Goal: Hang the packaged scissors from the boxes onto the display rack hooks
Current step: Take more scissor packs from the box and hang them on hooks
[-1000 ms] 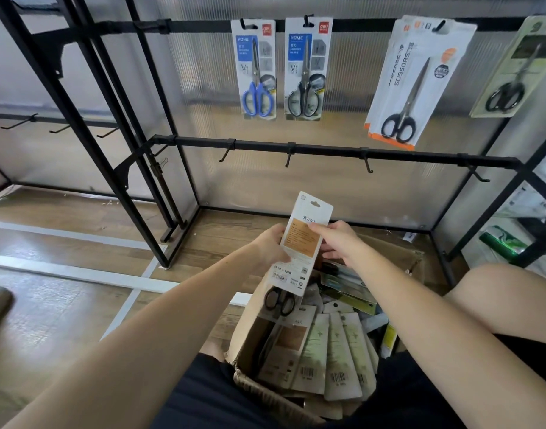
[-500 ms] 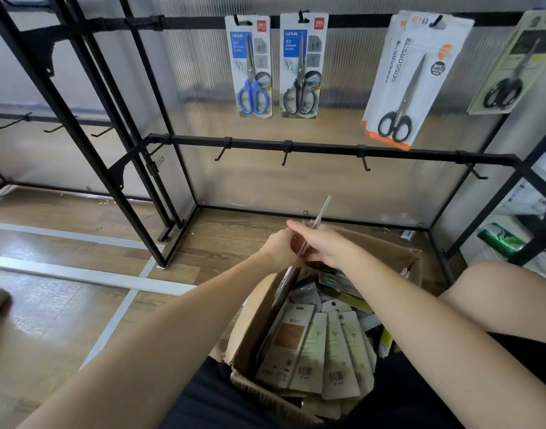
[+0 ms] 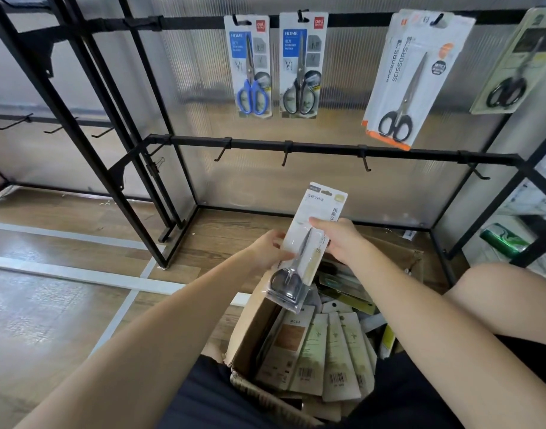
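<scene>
A white packaged pair of scissors with black handles is held upright above the cardboard box, its printed front facing me. My left hand grips its left edge and my right hand pinches its right edge. The box holds several more packaged scissors. The rack's lower bar carries several bare hooks, such as the hook right above the package. On the upper bar hang blue-handled scissors, black-handled scissors, a tilted white pack and a green pack.
The black rack frame stands on a wooden floor with white strips. More bare hooks sit on a left-hand rack. A green packet and bags lie at the right. My knee is beside the box.
The package has been turned over between my hands: its back faced me, then it was edge-on, and now its front with the scissors shows. It sits slightly higher.
</scene>
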A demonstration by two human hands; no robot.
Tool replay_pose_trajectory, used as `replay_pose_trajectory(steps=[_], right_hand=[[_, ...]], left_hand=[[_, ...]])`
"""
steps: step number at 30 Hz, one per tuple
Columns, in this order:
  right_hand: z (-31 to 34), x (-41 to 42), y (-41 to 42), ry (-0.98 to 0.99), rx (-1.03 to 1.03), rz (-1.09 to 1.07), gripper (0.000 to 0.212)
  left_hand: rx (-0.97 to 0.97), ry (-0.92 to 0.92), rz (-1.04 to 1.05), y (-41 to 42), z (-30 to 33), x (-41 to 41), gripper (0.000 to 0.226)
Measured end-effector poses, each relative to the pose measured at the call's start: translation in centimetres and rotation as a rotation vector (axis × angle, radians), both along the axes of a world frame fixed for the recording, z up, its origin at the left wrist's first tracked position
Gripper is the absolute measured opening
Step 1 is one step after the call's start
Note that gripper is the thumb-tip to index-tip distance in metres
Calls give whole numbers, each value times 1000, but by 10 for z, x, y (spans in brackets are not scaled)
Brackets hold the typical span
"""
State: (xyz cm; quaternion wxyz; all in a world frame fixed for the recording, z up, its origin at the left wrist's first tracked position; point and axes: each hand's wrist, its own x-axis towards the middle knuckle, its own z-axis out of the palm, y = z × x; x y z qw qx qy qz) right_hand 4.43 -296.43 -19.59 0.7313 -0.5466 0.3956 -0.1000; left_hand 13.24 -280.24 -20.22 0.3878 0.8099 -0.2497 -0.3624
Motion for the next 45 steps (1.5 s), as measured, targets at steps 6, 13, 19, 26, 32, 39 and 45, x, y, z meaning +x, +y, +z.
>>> replay_pose_trajectory(steps=[6,13,19,26,32,39,45], right_hand=[[0,3,-6,-14,-117,-9,38],[6,-5,-13,189,-714,-32,74],[-3,-3,-13,207,-649,38,12],[-2,1,-6,136,-502,99,11],[10,0,0,40,-501,86,8],[66,11,20,-19,-604,77,19],[141,25,27,-28,-807,107,20]], left_hand=[[-32,-35,-27,1,3,-3,14],[53,-118,-98,5,9,-1,25],[80,-192,-96,12,5,4,26],[71,-155,-49,15,4,6,24],[107,-259,-32,13,11,16,27],[120,-473,-58,8,63,34,35],[100,-743,-52,-5,137,37,38]])
